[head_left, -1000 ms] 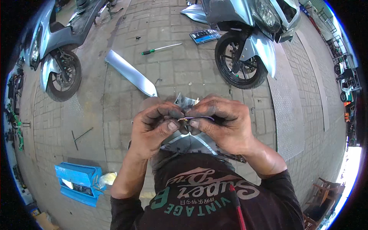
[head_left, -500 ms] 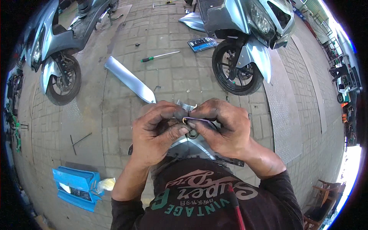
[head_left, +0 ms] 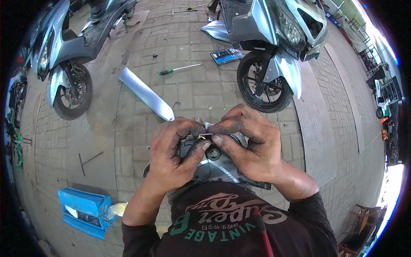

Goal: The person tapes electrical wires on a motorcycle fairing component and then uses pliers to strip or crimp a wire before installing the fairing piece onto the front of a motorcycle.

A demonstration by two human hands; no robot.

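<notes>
Both hands meet over a dark and silver fairing panel [head_left: 220, 171] lying in front of my body. A thin purple wire [head_left: 207, 134] runs between my fingertips, with a small brass-coloured piece at its left side. My left hand [head_left: 169, 156] pinches at that brass-coloured end with thumb and forefinger. Closed on the wire from the other side is my right hand [head_left: 259, 147], its thumb pressed toward the forefinger. A round metal ring [head_left: 212, 153] shows on the panel just below the fingertips. Fingers hide most of the wire's ends.
Two silver-blue scooters [head_left: 267, 81] stand ahead, left and right. On the paving lie a long silver panel [head_left: 146, 95], a green-handled screwdriver [head_left: 180, 69], a number plate [head_left: 227, 55] and a T-handle wrench [head_left: 90, 159]. An open blue toolbox [head_left: 83, 197] sits at lower left.
My fingertips have shifted slightly and the purple wire now shows as a shorter, straighter piece. The ring below is more exposed. The view has tilted a little.
</notes>
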